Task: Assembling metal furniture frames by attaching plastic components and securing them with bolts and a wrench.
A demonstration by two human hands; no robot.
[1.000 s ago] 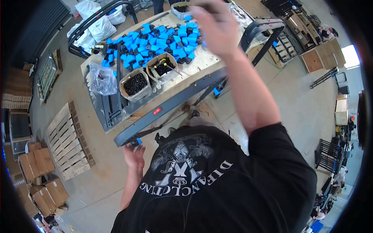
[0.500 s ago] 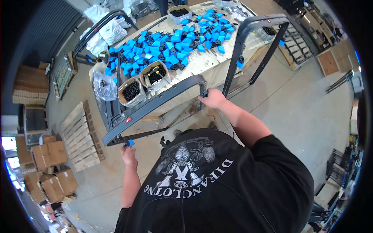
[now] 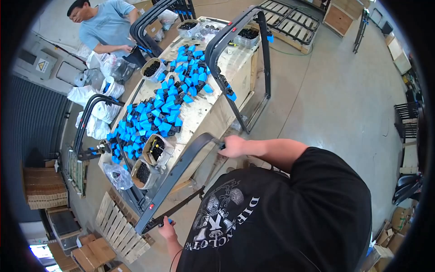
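A long dark grey metal frame [image 3: 174, 179] leans against the near edge of a wooden table [image 3: 213, 106]. My right hand [image 3: 233, 146] grips the frame's upper end, close to the table edge. My left hand [image 3: 166, 226] is closed around the frame's lower thin rod, where a small blue piece shows by my fingers. A heap of blue plastic parts [image 3: 165, 102] covers the table top. Two round tubs [image 3: 154, 149] of small black pieces stand at the table's near corner, just left of the frame.
A second dark frame [image 3: 226, 50] stands arched over the table's right side. Another person [image 3: 106, 27] works at the far end among white bags [image 3: 97, 102]. Wooden pallets [image 3: 120, 226] and cardboard boxes [image 3: 88, 251] lie lower left. Concrete floor [image 3: 326, 99] spreads to the right.
My right hand came down from the blue parts on the table and took hold of the frame's upper end. The view has swung left, showing the other person.
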